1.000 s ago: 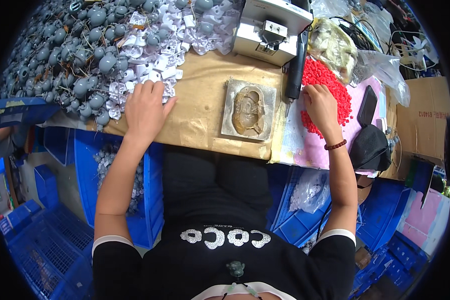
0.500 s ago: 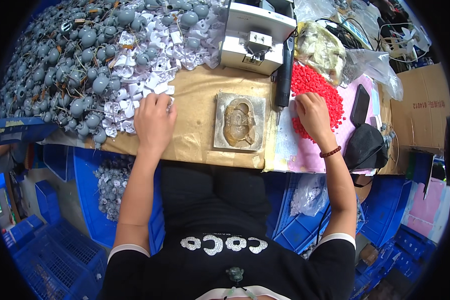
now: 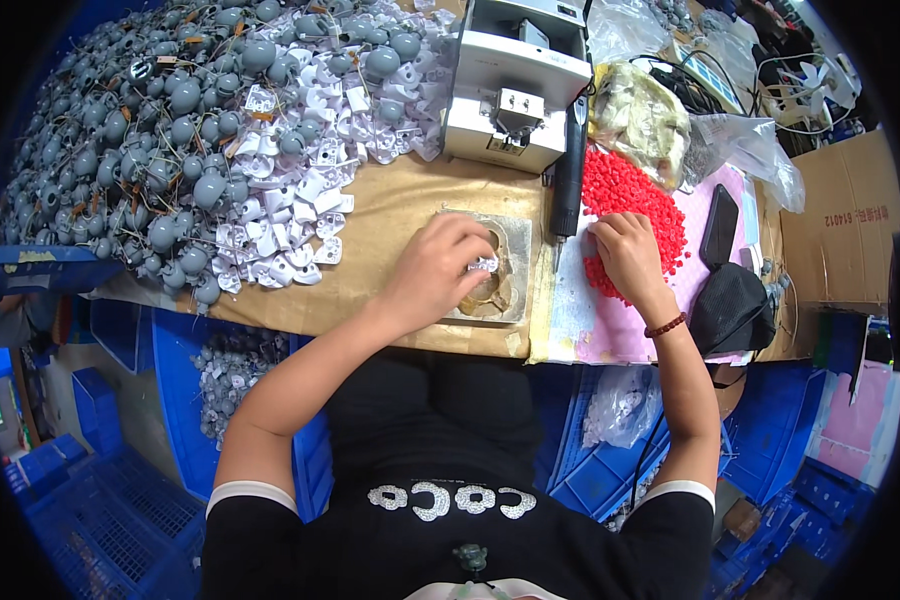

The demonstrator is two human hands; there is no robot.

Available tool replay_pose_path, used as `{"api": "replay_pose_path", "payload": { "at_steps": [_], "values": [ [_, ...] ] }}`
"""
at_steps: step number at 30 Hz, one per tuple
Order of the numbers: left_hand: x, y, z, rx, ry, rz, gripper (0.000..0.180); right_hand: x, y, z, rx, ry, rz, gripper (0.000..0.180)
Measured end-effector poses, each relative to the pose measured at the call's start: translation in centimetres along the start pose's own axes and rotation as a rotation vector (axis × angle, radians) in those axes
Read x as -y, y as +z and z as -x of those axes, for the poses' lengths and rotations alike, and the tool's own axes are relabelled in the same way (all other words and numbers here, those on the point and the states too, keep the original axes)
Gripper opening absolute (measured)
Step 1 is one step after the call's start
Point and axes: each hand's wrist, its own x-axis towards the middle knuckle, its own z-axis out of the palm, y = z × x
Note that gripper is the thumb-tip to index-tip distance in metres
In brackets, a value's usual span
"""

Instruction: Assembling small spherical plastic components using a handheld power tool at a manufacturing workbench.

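My left hand reaches over the square metal fixture, its fingers closed on a small white plastic part. Most of that part is covered by the fingers, and whether it touches the fixture's hollow I cannot tell. At the near left edge of the small red pieces, my right hand is curled with its fingertips together. Anything pinched in it is hidden. White plastic parts lie in a loose heap to the left of my left hand.
Many grey round units with wires are heaped at the far left. A black electric screwdriver stands beside a white machine. A phone and a black mesh pouch lie at the right. Blue crates sit below the table.
My left hand has moved right from the white heap to the metal fixture, carrying a white plastic part. My right hand stays by the red pieces.
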Motion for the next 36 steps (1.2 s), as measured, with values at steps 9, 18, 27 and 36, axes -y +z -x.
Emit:
{"api": "replay_pose_path", "payload": {
  "at_steps": [9, 18, 27, 36],
  "values": [
    [0.2, -0.3, 0.6, 0.014, -0.17, 0.042, 0.029, 7.1, -3.2, -5.1, -0.264, -0.087, -0.664, 0.021],
    [10.6, -17.9, -11.1, -0.59, 0.085, -0.489, 0.017, 10.9, 0.5, -5.8, -0.197, -0.376, -0.443, 0.026],
    [29.3, -24.1, -19.4, 0.164, -0.086, -0.585, 0.031, 11.8, 0.8, -5.6, -0.172, -0.261, -0.505, 0.023],
    [12.1, -23.4, -17.2, -0.122, -0.307, 0.171, 0.013, 9.9, -3.7, -6.0, -0.313, -0.009, -0.696, 0.024]
  ]
}}
